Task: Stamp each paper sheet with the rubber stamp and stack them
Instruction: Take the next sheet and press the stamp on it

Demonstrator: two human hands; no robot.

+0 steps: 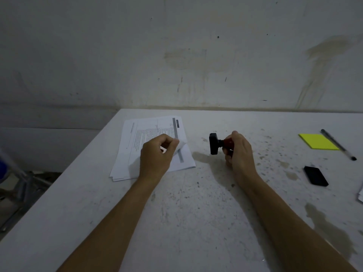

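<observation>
A stack of printed paper sheets (137,138) lies on the left part of the white table (186,213). My left hand (157,156) pinches the right edge of the top sheet, which curls up between thumb and fingers. To the right, my right hand (239,154) grips the red handle of a rubber stamp (214,143). The stamp is held sideways above the table, its black base pointing left toward the stack, a short gap away from the paper.
A yellow sticky-note pad (318,141) and a pen (338,144) lie at the far right. A small black pad or case (315,176) lies nearer. Another paper edge (361,195) shows at the right border. The table's left edge drops to the floor; a wall stands behind.
</observation>
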